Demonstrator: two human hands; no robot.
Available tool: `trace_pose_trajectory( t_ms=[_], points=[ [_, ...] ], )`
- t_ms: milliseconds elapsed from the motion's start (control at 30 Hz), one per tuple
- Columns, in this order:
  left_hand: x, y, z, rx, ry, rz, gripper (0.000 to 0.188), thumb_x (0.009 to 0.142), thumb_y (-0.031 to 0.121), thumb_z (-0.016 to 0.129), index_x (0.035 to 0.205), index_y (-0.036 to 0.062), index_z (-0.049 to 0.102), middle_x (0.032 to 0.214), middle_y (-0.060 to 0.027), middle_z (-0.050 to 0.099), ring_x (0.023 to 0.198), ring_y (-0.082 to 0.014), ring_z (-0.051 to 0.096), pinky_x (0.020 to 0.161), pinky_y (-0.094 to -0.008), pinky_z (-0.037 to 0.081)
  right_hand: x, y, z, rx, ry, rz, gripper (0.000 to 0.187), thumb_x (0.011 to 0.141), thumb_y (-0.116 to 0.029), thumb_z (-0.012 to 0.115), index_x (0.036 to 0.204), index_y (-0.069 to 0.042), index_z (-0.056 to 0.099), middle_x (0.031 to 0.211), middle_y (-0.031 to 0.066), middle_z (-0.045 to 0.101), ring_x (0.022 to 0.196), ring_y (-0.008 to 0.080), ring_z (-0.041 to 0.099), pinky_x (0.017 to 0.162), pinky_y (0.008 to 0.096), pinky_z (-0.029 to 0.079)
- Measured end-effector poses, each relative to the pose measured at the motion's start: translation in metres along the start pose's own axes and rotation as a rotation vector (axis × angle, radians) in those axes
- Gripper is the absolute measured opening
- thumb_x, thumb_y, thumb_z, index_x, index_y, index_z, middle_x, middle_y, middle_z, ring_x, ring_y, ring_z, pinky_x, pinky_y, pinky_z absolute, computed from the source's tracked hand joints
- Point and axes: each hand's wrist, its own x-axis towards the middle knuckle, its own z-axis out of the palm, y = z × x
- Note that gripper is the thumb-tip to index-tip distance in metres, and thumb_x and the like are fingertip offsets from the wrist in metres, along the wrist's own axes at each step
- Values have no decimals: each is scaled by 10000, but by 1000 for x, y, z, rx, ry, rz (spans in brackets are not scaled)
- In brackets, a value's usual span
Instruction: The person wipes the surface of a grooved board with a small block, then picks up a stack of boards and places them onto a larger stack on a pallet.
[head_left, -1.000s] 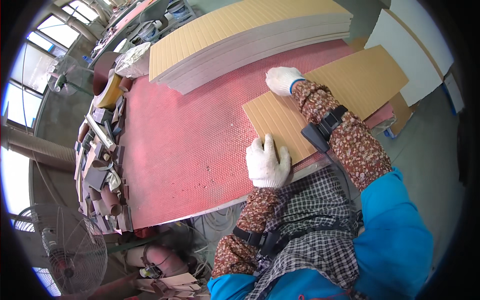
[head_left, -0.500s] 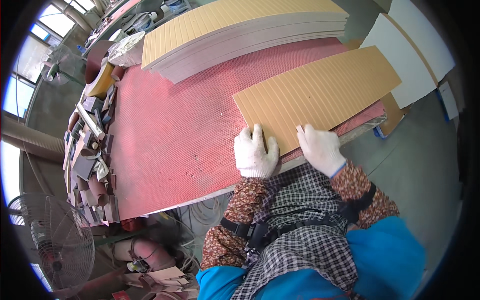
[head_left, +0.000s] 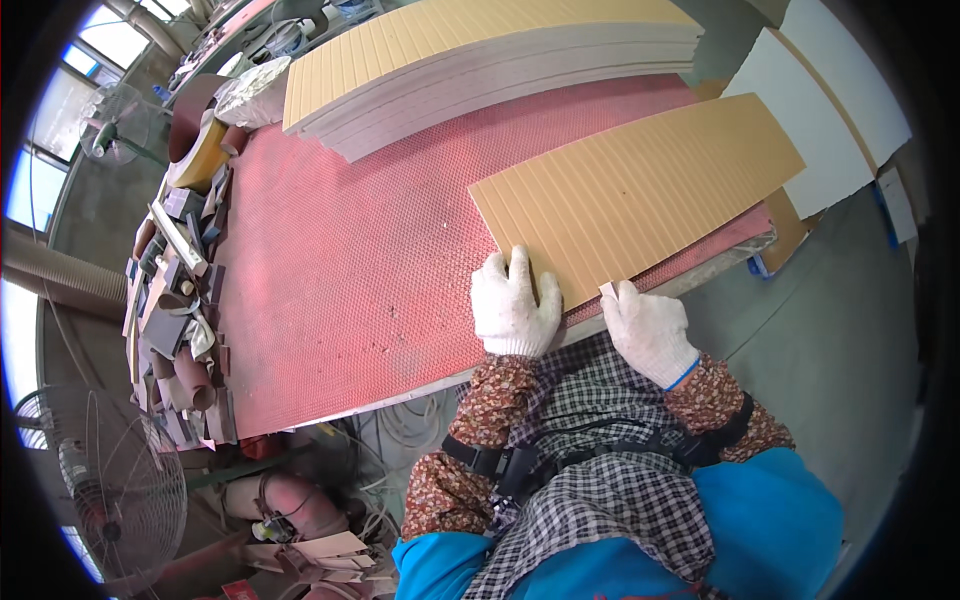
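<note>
A tan grooved board point(head_left: 650, 185) lies at a slant along the near right side of a red, mesh-textured table point(head_left: 340, 270). My left hand point(head_left: 516, 302), in a white knit glove, rests with fingers spread on the near left corner of the board. At the board's near edge is my right hand point(head_left: 648, 330), also gloved, its thumb and fingers pinched together. A small pale, flat piece point(head_left: 607, 289) sticks out from those fingertips, touching or very close to the edge. Its kind is too small to make out.
Farther back, a tall stack of similar grooved boards point(head_left: 500, 60) stands on the table. Sanding blocks and rolled abrasive sheets point(head_left: 180, 310) crowd the left edge. A caged fan point(head_left: 105, 490) stands lower left. White panels point(head_left: 800, 110) lean beyond the right end.
My right hand has come down from over the board toward its near edge, bringing the small pale piece along. My left hand stays at the board's corner.
</note>
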Motion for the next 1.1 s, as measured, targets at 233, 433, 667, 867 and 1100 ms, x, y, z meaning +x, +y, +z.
trace_pose_trajectory(
  t_ms=[233, 433, 667, 867, 1100],
  points=[
    [1, 0, -6, 3, -14, -26, 485, 827, 200, 726, 1243, -28, 629, 1112, -229, 606, 988, -388, 589, 853, -473, 513, 97, 11, 8, 351, -238, 268, 359, 1039, -301, 454, 909, -37, 660, 697, 183, 704, 654, 349, 726, 540, 477, 564],
    [4, 7, 2, 12, 39, 15, 467, 814, 201, 738, 1222, -1, 635, 1105, -232, 607, 995, -397, 589, 866, -491, 501, 213, 48, 56, 278, -197, 180, 327, 962, -240, 497, 966, -26, 745, 925, 216, 750, 875, 367, 751, 707, 519, 596],
    [-4, -3, 2, 55, 143, 99, 432, 799, 149, 725, 1205, 9, 679, 1104, -252, 635, 974, -419, 619, 859, -493, 520, 279, 29, 66, 398, -376, 256, 305, 875, -223, 604, 1093, -93, 773, 1110, 152, 758, 1078, 316, 722, 895, 520, 550],
    [-9, -7, 13, 67, 28, 50, 434, 863, 184, 700, 1246, -16, 650, 1172, -233, 595, 1090, -388, 581, 939, -475, 492, 231, 30, 54, 330, -259, 265, 203, 868, -192, 636, 954, -73, 775, 975, 150, 771, 912, 309, 761, 718, 430, 596],
    [-10, -24, 3, 107, 76, 38, 399, 868, 187, 694, 1215, -8, 669, 1176, -240, 613, 1098, -406, 587, 951, -479, 488, 125, 0, 18, 425, -241, 183, 211, 911, -167, 575, 961, -2, 697, 889, 211, 748, 842, 356, 759, 687, 485, 602]
  ],
)
